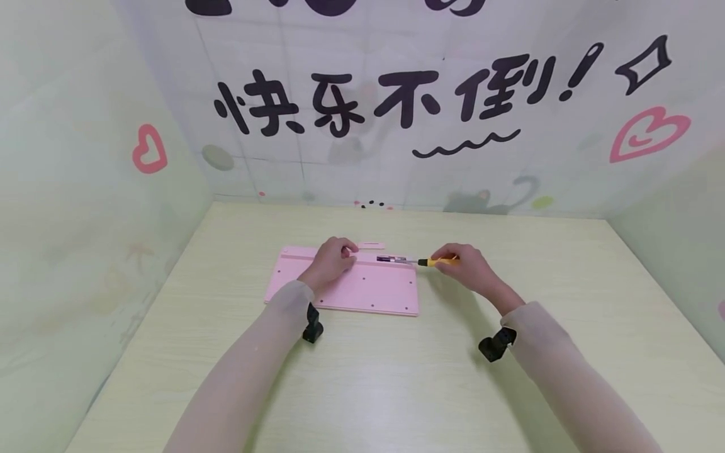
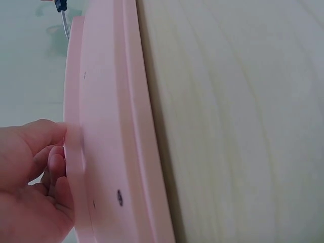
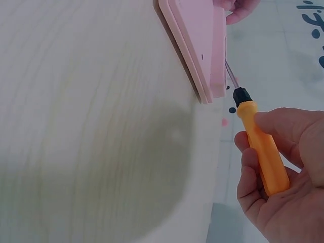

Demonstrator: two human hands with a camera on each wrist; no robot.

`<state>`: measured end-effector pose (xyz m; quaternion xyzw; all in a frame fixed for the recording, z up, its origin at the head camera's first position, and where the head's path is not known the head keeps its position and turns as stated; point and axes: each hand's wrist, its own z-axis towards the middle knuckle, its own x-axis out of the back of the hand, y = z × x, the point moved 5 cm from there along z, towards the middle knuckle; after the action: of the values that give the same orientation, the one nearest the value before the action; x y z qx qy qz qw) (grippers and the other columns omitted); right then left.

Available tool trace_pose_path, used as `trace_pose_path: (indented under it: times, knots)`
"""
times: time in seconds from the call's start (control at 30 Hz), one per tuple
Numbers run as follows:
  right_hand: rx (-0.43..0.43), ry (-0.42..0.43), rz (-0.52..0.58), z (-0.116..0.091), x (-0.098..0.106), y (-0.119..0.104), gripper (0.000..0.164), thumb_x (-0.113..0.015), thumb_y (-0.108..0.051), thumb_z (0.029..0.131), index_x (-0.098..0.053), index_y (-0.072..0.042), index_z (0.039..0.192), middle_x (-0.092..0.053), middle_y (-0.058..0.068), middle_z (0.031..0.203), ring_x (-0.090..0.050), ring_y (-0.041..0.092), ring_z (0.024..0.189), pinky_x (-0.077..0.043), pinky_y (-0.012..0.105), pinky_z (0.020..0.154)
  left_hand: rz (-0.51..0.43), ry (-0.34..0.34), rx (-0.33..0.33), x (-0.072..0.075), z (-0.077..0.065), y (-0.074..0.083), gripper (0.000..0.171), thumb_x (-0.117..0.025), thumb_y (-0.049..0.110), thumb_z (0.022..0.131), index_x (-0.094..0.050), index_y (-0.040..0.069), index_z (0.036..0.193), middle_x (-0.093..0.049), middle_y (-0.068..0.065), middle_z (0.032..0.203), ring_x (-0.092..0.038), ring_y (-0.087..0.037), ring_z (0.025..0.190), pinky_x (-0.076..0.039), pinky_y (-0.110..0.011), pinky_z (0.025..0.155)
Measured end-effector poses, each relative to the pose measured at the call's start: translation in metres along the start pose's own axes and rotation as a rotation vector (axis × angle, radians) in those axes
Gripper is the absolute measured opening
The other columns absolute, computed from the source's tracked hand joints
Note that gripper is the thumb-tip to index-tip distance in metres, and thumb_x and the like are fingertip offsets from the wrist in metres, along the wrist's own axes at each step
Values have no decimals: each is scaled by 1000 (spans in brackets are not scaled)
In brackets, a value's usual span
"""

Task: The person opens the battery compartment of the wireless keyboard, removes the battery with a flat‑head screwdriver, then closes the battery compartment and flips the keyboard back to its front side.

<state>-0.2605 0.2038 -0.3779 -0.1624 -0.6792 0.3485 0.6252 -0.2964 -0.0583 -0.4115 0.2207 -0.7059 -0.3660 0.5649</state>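
A pink keyboard (image 1: 340, 286) lies underside up on the table, small dark screw holes dotting its back. Along its far edge runs a raised ridge (image 2: 74, 96). My left hand (image 1: 334, 259) holds that ridge near the middle, fingertips right at its edge in the left wrist view. To the right of this hand, a narrow slot (image 1: 391, 258) in the ridge shows dark and metallic parts. A screwdriver (image 3: 263, 147) with a yellow and black handle is gripped in my right hand (image 1: 461, 263). Its thin metal shaft points left, the tip at the slot's right end.
Just behind the keyboard lies a small pink cover piece (image 1: 371, 245). The pale wood-grain table (image 1: 391, 377) extends on all sides, with a printed cloth backdrop (image 1: 362, 176) along its far edge. Each wrist carries a black camera mount (image 1: 313, 324).
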Motion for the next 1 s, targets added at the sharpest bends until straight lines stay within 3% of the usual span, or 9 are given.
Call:
trace_pose_path:
  times: [0.37,0.53,0.73,1.0]
  knots:
    - [27,30,-18,-6,-6,5,12,-64,-5,84,-66,-2,95,-63,12,95,-55,24,80,-46,35,70,-1,-19,3,1,1,1,20,-59,6,89,-61,4,108,-48,-8,91,-44,-20,82,-38,-28,69]
    - [29,-29,-41,-5,-7,3,11,-63,-3,83,-65,-2,94,-62,10,88,-54,23,76,-44,33,66,7,-64,23,4,2,6,20,-59,5,88,-60,4,108,-51,-8,90,-46,-20,80,-40,-27,68]
    - [39,-84,-67,-3,-8,1,13,-67,-2,79,-64,-3,92,-61,8,81,-54,21,71,-45,31,62,103,-127,31,7,6,15,22,-59,6,88,-60,4,109,-51,-8,91,-47,-20,79,-41,-27,67]
    - [33,-144,-79,-2,-9,-2,15,-70,-2,77,-62,-3,90,-61,5,79,-56,20,74,-46,32,65,189,-216,-53,-1,12,39,29,-60,4,87,-58,5,116,-53,-6,98,-48,-20,87,-43,-29,73]
